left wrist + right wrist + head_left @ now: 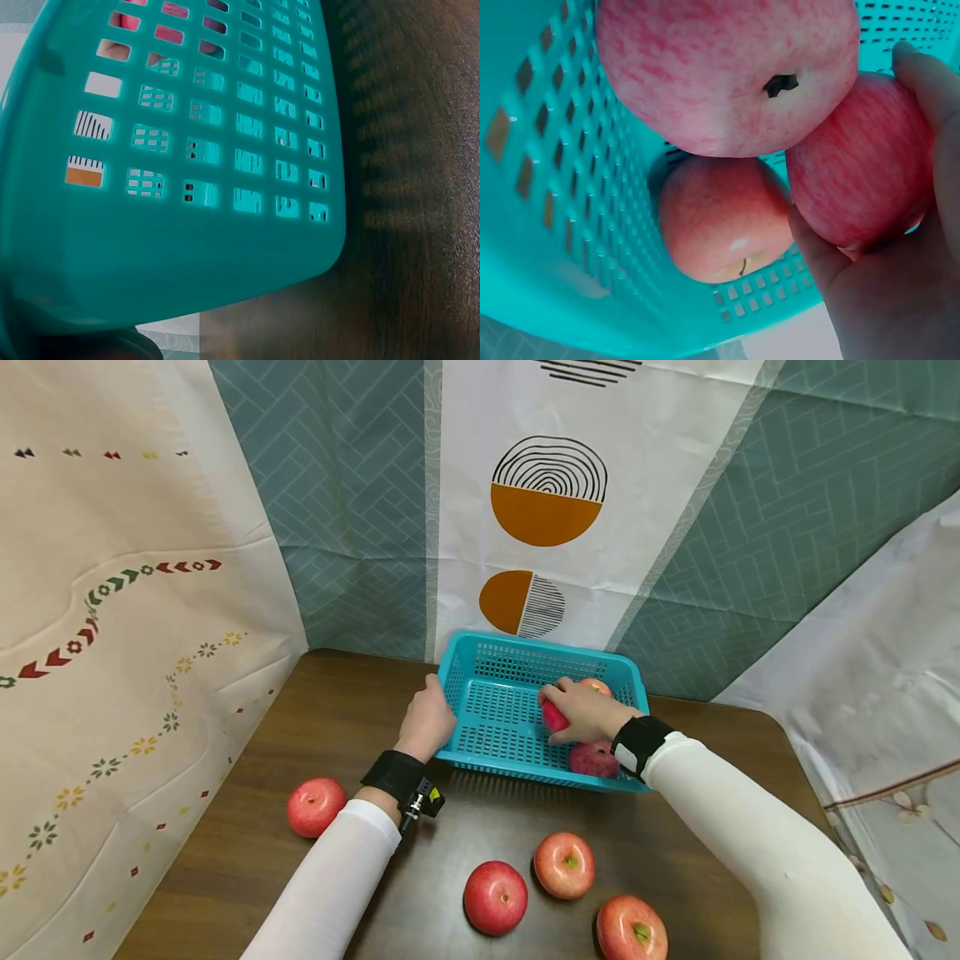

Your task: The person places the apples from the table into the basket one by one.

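The step in hand, as far as can be judged, is the loading of apples into the blue basket [480,757]. A red apple [553,717] is being held inside it, toward its right side, by the grip of the right hand [583,710], thumb and fingers being curved about the fruit. The basket's left rim is being gripped by the left hand [429,720], probably for steadiness. Whether the red apple is being borne by the hand alone or partly by the basket's floor cannot be told. If it is being set down, an easy loosening of the grip is being called for, with the far apple [595,686] and the near apple [594,760] being left undisturbed.

A rounded, deep pinkish-red skin with fine paler streaks is being shown by the held fruit; its underside is being partly hidden by the hand. A more orange tone is being shown by the far apple. On the brown counter [360,718], a lone apple [317,807] is lying to the left, and three loose apples [564,865] are lying in front of the basket.
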{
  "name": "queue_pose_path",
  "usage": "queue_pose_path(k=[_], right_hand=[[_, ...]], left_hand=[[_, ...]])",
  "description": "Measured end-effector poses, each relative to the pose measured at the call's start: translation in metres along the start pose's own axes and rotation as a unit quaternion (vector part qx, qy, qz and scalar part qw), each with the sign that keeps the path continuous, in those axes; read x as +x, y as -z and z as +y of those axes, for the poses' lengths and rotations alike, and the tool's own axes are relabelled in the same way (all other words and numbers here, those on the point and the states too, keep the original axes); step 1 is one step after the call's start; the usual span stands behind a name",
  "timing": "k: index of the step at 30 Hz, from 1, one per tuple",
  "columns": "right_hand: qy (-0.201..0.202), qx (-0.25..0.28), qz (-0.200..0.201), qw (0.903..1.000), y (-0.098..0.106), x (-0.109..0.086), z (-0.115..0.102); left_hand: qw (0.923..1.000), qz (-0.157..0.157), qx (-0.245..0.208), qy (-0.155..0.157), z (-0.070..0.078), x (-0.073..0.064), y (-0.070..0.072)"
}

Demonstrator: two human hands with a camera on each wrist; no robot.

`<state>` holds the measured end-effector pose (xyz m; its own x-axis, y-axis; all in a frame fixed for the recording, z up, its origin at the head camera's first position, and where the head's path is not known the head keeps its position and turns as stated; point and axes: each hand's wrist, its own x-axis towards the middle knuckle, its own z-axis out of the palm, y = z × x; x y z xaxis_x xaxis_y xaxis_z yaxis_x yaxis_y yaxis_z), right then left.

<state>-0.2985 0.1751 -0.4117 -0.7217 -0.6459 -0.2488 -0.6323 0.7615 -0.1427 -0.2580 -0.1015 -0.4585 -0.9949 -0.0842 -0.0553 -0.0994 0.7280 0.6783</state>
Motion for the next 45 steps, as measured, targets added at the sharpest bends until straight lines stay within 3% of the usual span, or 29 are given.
queue_pose_path(k=[5, 12, 21, 35, 45], right_hand=[[0.028, -0.041, -0.005, 0.9987, -0.004, 0.003, -0.001], [0.029, -0.087, -0.017, 0.9956, -0.016, 0.005, 0.005], [0.040, -0.078, -0.013, 0.9961, -0.024, 0.002, 0.007], [0.018, -0.074, -0.008, 0.9971, -0.027, 0.005, 0.014], [0.002, -0.066, -0.033, 0.9973, -0.021, 0.009, 0.010]], left_hand=[[1.0000, 0.001, 0.003, 0.005, 0.000, 0.000, -0.002], [0.9999, -0.008, 0.006, 0.011, 0.000, 0.000, -0.002], [0.9998, -0.013, 0.004, 0.017, 0.001, 0.001, -0.007], [0.9999, -0.003, 0.007, 0.007, -0.002, 0.002, -0.006], [0.9999, -0.007, 0.013, 0.007, -0.002, 0.003, -0.002]])
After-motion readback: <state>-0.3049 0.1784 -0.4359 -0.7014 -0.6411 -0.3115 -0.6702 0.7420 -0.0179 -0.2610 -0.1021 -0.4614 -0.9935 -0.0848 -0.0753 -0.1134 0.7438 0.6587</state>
